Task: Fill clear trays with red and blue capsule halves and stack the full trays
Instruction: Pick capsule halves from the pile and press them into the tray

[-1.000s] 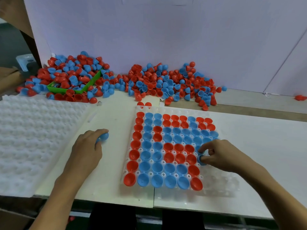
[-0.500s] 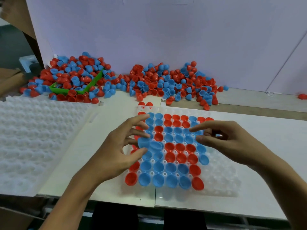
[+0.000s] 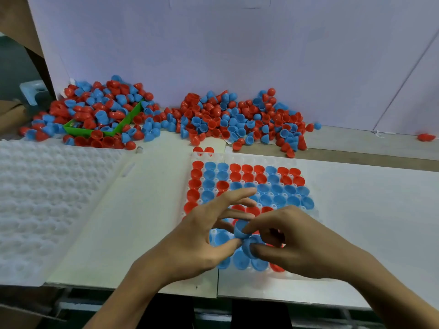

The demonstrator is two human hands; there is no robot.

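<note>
Both hands over tray: right hand pinches nested blue capsule halves, left hand thumb and fingertips touching same stack, other fingers spread. Pull halves apart cleanly, seat each in open wells just right of grip

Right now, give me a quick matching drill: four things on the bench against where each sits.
Things:
1. green bin
2. stack of empty clear trays
3. lone red capsule half
4. blue capsule halves

Places:
A. far right, by the wall
B. pinched between both hands over the tray being filled
C. left side of the bench
D. buried in the back-left pile

Pairs: 1-D, 2-C, 3-A, 4-B
</note>
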